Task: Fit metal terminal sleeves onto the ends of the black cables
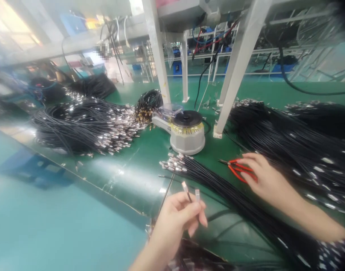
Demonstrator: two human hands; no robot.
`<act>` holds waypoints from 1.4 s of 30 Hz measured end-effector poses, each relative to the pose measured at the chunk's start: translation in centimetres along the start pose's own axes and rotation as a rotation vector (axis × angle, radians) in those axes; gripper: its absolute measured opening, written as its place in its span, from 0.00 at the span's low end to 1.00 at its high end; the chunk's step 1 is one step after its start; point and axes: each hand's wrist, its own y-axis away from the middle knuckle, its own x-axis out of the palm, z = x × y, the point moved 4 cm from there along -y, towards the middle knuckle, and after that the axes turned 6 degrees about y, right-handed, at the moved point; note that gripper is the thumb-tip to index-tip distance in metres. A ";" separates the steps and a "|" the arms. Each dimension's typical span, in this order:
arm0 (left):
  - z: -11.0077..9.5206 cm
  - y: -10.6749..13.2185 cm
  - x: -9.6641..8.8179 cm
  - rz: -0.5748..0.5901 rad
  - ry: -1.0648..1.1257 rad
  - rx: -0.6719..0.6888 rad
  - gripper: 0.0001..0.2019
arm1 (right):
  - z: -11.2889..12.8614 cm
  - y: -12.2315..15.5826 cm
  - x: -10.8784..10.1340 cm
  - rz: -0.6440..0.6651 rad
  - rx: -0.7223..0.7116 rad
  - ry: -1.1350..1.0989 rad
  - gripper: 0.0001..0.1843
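Between the thumb and fingers of my left hand point(179, 216) are two black cable ends, one with a copper-toned connector point(184, 186) and one with a silver USB-like connector point(197, 194). My right hand point(264, 178) has its fingers and thumb closed about the red handles of small pliers point(234, 169), whose dark jaws point left, low over the green mat. Between my hands runs a bundle of black cables point(217, 180), its metal connectors point(175, 162) gathered at the far end. Part of the cables in my left hand is hidden by the fingers.
A round white tape dispenser point(187, 141) stands beyond the bundle. Coiled black cables point(67, 124) lie at left, a smaller coil point(149, 101) behind them. More cables point(285, 139) pile up at right. White posts point(240, 64) rise from the green worktop point(127, 173).
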 end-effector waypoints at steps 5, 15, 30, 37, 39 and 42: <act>-0.3 0.4 0.6 -0.003 -0.010 0.024 0.11 | 4.3 0.7 -1.4 -0.002 -0.015 -0.329 0.07; -0.2 1.3 0.8 -0.034 -0.036 0.085 0.12 | 13.1 -0.7 -1.1 0.303 0.203 -1.039 0.06; -0.4 1.7 0.8 -0.050 0.022 0.061 0.13 | 13.4 -0.1 -1.5 0.502 0.313 -1.289 0.09; -0.4 1.8 0.7 -0.031 0.016 0.004 0.14 | 13.9 -0.8 -1.8 0.505 0.248 -1.247 0.09; -0.3 1.7 0.7 -0.021 0.016 0.007 0.13 | 13.9 -1.0 -1.8 0.505 0.233 -1.229 0.09; -0.4 1.7 0.7 -0.018 0.024 0.003 0.13 | 14.0 -1.1 -1.9 0.502 0.205 -1.200 0.09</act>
